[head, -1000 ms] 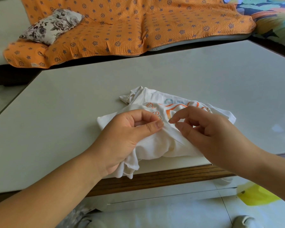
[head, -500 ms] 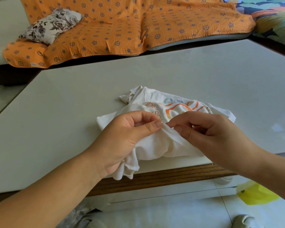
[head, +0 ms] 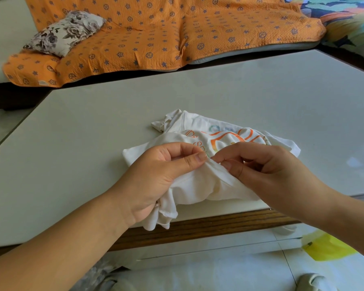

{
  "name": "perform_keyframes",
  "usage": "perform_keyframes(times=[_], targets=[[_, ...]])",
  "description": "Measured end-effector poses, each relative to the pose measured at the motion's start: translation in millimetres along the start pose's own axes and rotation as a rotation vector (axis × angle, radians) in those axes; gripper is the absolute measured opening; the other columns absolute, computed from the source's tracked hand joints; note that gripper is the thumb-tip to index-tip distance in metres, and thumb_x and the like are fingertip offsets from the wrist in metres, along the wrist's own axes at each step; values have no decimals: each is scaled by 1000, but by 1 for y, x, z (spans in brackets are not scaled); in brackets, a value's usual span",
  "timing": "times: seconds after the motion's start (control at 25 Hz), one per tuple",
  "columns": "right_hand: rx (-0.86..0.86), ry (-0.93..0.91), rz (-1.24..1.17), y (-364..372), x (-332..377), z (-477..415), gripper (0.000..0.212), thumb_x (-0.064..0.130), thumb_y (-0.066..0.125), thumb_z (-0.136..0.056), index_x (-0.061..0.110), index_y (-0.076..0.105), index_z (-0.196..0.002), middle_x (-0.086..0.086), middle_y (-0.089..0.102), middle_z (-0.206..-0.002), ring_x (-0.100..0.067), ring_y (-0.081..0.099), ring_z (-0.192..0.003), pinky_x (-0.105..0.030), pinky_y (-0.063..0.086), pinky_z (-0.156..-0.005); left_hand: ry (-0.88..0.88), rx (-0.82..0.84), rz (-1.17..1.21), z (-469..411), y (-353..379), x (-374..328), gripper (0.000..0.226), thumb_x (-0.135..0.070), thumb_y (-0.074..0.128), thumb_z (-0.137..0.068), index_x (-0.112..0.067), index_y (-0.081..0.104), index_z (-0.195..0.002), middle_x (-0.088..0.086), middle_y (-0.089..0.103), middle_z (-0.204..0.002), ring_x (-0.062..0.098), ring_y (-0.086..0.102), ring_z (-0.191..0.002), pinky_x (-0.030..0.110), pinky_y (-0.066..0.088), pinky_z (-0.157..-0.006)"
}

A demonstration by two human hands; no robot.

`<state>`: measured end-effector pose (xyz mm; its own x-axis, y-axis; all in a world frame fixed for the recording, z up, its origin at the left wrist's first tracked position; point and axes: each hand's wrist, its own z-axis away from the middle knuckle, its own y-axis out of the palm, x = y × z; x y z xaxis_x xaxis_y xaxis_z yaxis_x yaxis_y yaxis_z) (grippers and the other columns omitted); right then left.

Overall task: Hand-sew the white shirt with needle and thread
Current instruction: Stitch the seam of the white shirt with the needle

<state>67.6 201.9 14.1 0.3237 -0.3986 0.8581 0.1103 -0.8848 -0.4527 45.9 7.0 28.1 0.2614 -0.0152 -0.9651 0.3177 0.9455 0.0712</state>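
head view: the white shirt [head: 208, 185] lies bunched at the counter's [head: 82, 143] near edge, toward 6 o'clock, with a corner hanging over. the left hand [head: 156, 175] pinches a raised fold. at its 3 o'clock, the right hand [head: 267, 171] has its fingers [head: 229, 153] pinching the same fold. needle, thread and stitches are too small to see, so progress is unclear. since a second ago the right fingertips have edged toward 9 o'clock, nearer the left thumb.

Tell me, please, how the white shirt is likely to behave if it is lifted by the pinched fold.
Probably floppy: the white shirt lies crumpled and bunches where the left hand grips it. Likely light, since its hem droops loosely over the table edge. Pushed, it would probably drag and wrinkle rather than roll.
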Motion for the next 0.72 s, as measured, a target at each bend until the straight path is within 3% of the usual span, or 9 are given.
perform_keyframes(times=[0.16, 0.28, 0.36, 0.52, 0.72], targets=[[3, 21, -36, 1, -3, 0, 28, 15, 60, -92, 40, 71, -85, 15, 46, -51, -4, 38, -48, -7, 30, -49, -24, 6, 16, 0, 0, 0, 13, -30, 73, -62, -23, 76, -73, -1, 72, -82, 8, 67, -78, 26, 47, -77], [8, 36, -65, 3, -4, 0, 17, 27, 60, -88, 40, 72, -88, 11, 52, -56, -3, 41, -54, -9, 33, -53, -41, 19, 22, -1, 0, 1, 14, -29, 74, -62, -22, 76, -73, -1, 72, -82, 8, 67, -79, 26, 48, -80], [15, 46, -122, 4, -4, 0, 15, 36, 58, -81, 33, 72, -86, 8, 56, -59, -2, 44, -56, -9, 35, -55, -47, 28, 13, -1, 0, 2, 15, -31, 76, -60, -23, 76, -73, 0, 73, -82, 8, 68, -81, 27, 46, -84], [39, 118, -275, 7, -2, -2, 11, 26, 62, -83, 18, 69, -81, 11, 61, -61, 2, 48, -54, -7, 37, -53, -63, 40, 17, -2, 1, 5, 13, -29, 75, -60, -22, 76, -71, 0, 72, -78, 7, 68, -76, 24, 47, -76], [27, 164, -226, 7, 0, -3, 25, 45, 62, -72, 22, 69, -78, -22, 58, -69, -11, 42, -55, -18, 32, -47, -51, 39, 22, -4, 2, 6, 14, -28, 74, -63, -20, 75, -74, 3, 73, -81, 9, 68, -79, 22, 49, -76]])
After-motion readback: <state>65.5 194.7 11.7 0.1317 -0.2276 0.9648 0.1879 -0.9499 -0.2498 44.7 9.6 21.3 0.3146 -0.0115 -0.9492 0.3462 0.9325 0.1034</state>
